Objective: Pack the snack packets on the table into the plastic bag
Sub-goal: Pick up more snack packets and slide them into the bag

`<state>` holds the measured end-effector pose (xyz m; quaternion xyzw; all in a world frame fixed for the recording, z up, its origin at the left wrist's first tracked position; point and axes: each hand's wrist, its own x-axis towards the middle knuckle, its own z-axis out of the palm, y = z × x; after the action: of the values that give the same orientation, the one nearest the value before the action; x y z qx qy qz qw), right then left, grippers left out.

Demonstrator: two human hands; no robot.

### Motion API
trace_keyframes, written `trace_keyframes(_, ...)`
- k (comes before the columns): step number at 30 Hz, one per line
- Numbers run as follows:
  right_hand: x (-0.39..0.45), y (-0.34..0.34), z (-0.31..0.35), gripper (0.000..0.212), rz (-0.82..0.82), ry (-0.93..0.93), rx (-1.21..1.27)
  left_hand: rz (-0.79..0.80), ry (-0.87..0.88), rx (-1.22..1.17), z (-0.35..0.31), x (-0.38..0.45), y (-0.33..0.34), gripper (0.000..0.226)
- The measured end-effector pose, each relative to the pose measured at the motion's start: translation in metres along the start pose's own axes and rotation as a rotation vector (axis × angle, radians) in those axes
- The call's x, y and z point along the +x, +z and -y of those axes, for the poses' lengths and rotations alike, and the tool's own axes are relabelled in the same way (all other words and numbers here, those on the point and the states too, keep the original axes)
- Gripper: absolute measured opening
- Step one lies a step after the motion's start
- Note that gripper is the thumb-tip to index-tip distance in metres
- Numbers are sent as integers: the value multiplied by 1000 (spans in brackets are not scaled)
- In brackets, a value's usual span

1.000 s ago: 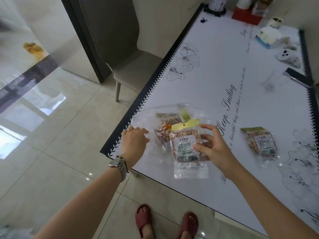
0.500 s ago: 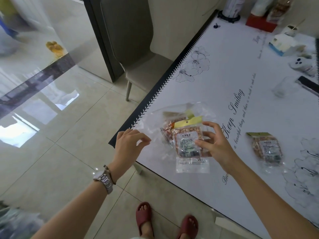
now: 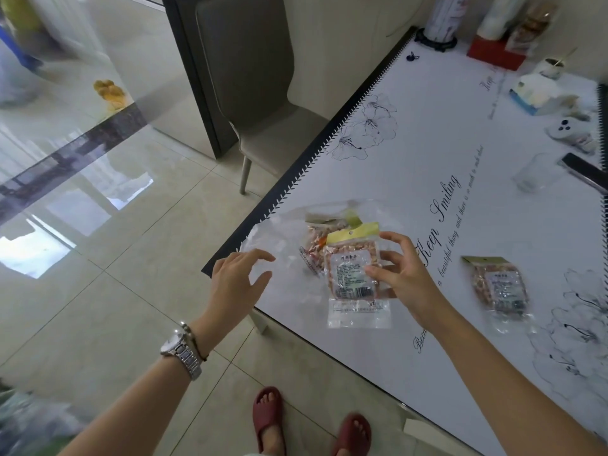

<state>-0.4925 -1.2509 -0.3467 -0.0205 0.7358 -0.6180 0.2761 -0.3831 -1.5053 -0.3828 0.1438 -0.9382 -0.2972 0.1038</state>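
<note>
A clear plastic bag (image 3: 283, 245) lies at the near left corner of the table (image 3: 460, 199), with a snack packet (image 3: 314, 241) inside it. My right hand (image 3: 399, 274) grips a yellow-topped packet of nuts (image 3: 350, 271) just above the bag's near side. My left hand (image 3: 238, 281) hovers at the bag's left edge, fingers spread, holding nothing. Another snack packet (image 3: 498, 286) lies flat on the table to the right.
A grey chair (image 3: 260, 93) stands at the table's left side. At the far right are a clear glass (image 3: 534, 172), a dark remote (image 3: 584, 167), a white controller (image 3: 567, 128), a tissue box (image 3: 534, 93) and a red box (image 3: 496, 55). My feet in red slippers (image 3: 309, 422) stand by the corner.
My left hand has opened and drawn slightly back from the bag's edge. My right hand keeps the packet over the bag, almost in the same place.
</note>
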Motion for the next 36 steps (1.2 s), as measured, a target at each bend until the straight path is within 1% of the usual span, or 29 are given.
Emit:
trace_keyframes(2,1,-1,-2,56,4,2,-3,26,-5,21,-5,0,3,33)
trace_keyframes(4,2,-1,-4,56,9,1,-12,6,-25,19,-12,1,5,43)
trace_keyframes(6,4,0,-5,56,16,1,-22,-29,-28,0,-17,3,7,49)
trace_keyframes(8,6,2,-4,56,27,3,-25,-68,0,-44,-23,6,8,47)
trace_keyframes(12,11,5,-1,55,40,10,-14,-141,46,-199,-32,8,5,28)
trace_keyframes(19,19,14,8,53,24,13,20,-167,-48,-323,-33,-2,-7,26)
trace_keyframes(21,23,18,11,53,20,15,38,-152,-82,-320,-32,-4,-13,33)
trace_keyframes(26,36,32,15,54,-29,8,109,-66,-92,-265,-27,-6,-19,72)
trace_keyframes(28,44,37,14,52,-68,6,147,-22,-87,-253,-27,-7,-22,83)
trace_keyframes(33,59,51,11,49,-157,-17,191,101,-115,-230,-27,-8,-28,94)
trace_keyframes(36,61,62,4,51,-178,-34,169,109,-92,-242,-29,-4,-30,98)
